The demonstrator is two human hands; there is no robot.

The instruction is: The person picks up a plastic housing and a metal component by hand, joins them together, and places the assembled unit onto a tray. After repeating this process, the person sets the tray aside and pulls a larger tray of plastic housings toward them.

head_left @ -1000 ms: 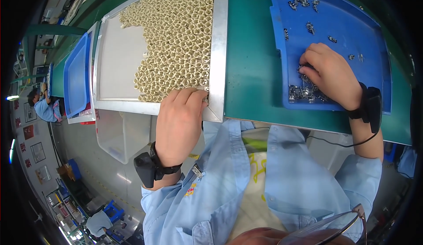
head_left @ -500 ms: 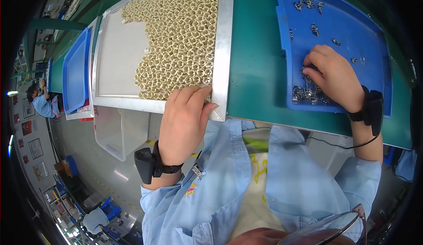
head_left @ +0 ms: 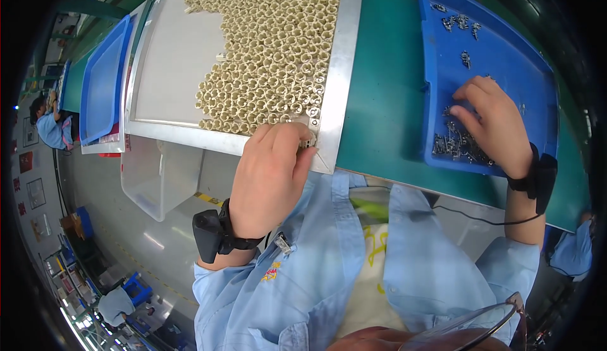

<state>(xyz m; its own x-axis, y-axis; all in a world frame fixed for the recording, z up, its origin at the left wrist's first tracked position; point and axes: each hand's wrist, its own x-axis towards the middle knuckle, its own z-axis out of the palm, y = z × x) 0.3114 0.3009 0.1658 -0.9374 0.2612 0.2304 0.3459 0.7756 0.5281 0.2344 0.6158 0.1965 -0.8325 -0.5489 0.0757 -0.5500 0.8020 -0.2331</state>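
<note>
My left hand point(head_left: 269, 177) is at the near right corner of a metal-framed tray point(head_left: 344, 66). Its thumb and fingertips close on a small cream ring-shaped part point(head_left: 308, 142), which the fingers partly cover. Many more cream ring-shaped parts point(head_left: 265, 54) stand packed together in the tray; several along its right side show shiny metal inside. My right hand point(head_left: 496, 123) hovers over a blue bin point(head_left: 537, 114), thumb and fingers apart, with nothing visible between them. Below it lies a pile of small metal pieces point(head_left: 458, 145).
Scattered metal pieces point(head_left: 465, 59) lie farther back in the blue bin. A green tabletop point(head_left: 386, 79) runs between tray and bin. Another blue tray point(head_left: 104, 85) stands at the left, above a clear plastic box point(head_left: 152, 177). A co-worker point(head_left: 50, 123) sits at the far left.
My right hand's thumb and fingers have spread apart above the metal pieces. The view has shifted slightly; my left hand stays at the tray corner, where a cream part now shows at its fingertips.
</note>
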